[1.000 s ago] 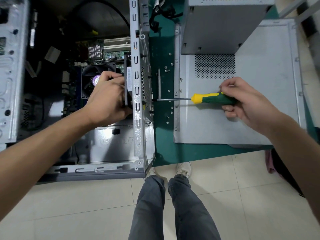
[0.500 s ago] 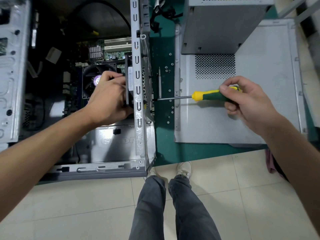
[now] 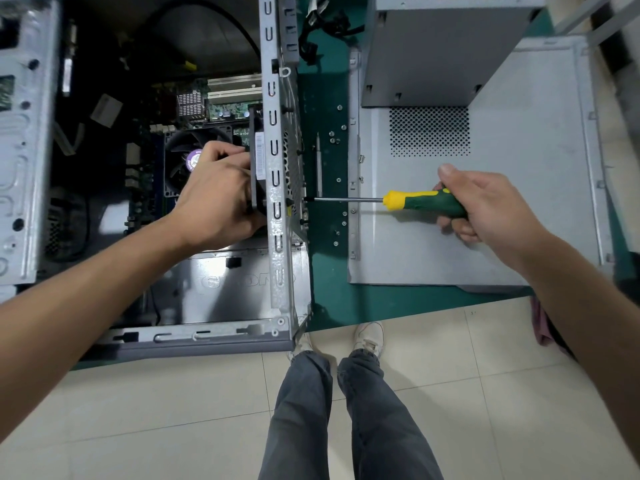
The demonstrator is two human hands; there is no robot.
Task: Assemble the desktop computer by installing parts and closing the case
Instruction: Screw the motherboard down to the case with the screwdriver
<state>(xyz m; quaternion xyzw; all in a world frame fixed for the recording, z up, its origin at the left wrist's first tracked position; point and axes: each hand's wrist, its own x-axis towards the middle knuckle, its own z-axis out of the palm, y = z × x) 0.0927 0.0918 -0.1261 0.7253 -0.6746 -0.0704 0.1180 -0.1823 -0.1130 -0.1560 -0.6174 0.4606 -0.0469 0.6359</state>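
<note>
Your left hand (image 3: 221,199) reaches inside the open case (image 3: 277,188) at the desk's (image 3: 329,296) front-left, fingers curled round the black fan (image 3: 258,161), holding it flat against the inside of the case's rear wall. Its white label is too blurred to read; raised lettering on the case floor shows mirrored and cannot be made out either. Your right hand (image 3: 485,209) grips the green-and-yellow screwdriver (image 3: 422,202), thumb on top, shaft level and tip touching the outside of that rear wall, opposite the fan. Half a second ago the handle sat slightly higher and the shaft sloped down toward the wall; the left hand has not shifted. One grey side panel (image 3: 519,202) lies flat on the desk's right half, with one metal box (image 3: 433,53) standing on its far edge. About a dozen loose screws (image 3: 335,140) and one bare driver shaft (image 3: 318,164) lie on the green strip between case and panel.
</note>
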